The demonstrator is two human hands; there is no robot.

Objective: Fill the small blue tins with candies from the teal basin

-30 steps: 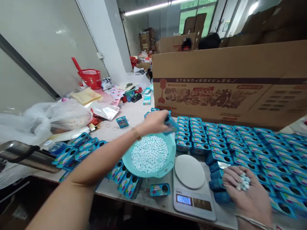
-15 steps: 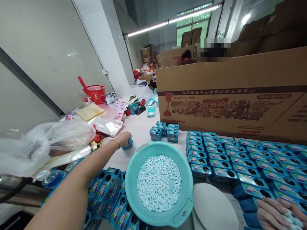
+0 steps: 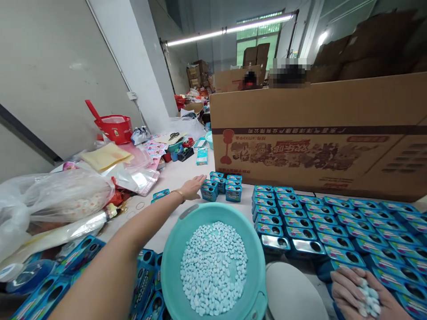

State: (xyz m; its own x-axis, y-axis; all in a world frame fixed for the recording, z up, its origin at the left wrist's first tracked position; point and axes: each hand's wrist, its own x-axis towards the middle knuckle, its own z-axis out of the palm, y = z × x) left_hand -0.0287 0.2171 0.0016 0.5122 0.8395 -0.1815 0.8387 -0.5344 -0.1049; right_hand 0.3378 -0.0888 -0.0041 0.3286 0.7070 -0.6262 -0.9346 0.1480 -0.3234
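My left hand (image 3: 192, 186) reaches across the table with fingers spread, holding nothing, right beside a small cluster of blue tins (image 3: 220, 186). A lone blue tin (image 3: 161, 194) lies on the table just left of my wrist. My right hand (image 3: 356, 295) sits palm up at the lower right, cupped around a small heap of pale blue tablets (image 3: 367, 298). A teal bowl (image 3: 173, 258) full of the same tablets is in front of me. Beside it shows the white round plate of a scale (image 3: 293, 293).
Rows of several open blue tins (image 3: 333, 218) cover the table's right side, and more lie at the lower left (image 3: 80, 262). A big cardboard box (image 3: 316, 133) stands behind. Plastic bags (image 3: 56, 195) and a red bucket (image 3: 115, 126) crowd the left. People sit behind the box.
My left hand let go of the lone tin at the left and moved right to the small cluster of tins. The view shifted; my right hand still holds tablets.
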